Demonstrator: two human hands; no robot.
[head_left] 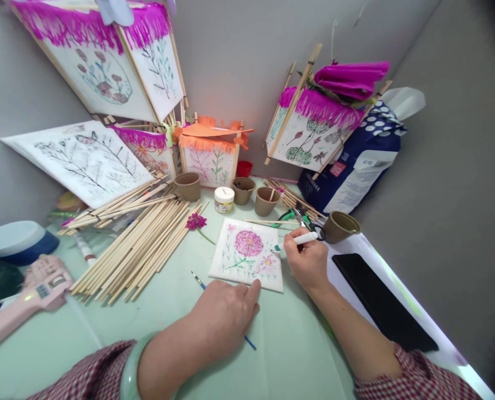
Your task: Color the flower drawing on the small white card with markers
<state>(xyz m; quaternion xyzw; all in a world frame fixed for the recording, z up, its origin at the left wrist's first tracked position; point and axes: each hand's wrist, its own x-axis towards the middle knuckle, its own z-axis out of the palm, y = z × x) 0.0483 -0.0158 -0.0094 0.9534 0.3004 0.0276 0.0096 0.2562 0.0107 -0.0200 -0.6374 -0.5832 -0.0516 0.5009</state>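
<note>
A white square sheet [221, 261] lies flat on the table, bearing a round magenta flower, a smaller pink flower and green stems and leaves. My right hand [308, 261] is closed around a white marker [303, 239] with a green tip end, held at the sheet's right side; whether the tip touches the surface I cannot tell. Resting at the sheet's lower edge, my left hand [226, 308] has its index finger stretched out onto it and holds nothing visible. A thin blue paintbrush [250, 343] runs partly hidden beneath that hand. A magenta flower [196, 221] lies left of the sheet.
Bamboo sticks [134, 250] are heaped on the left, near a pink glue gun [43, 294]. Behind stand a white-lidded jar [224, 200], several brown pots [267, 201] and fringed lanterns [314, 128]. Scissors [301, 215] and a black phone [380, 300] lie on the right.
</note>
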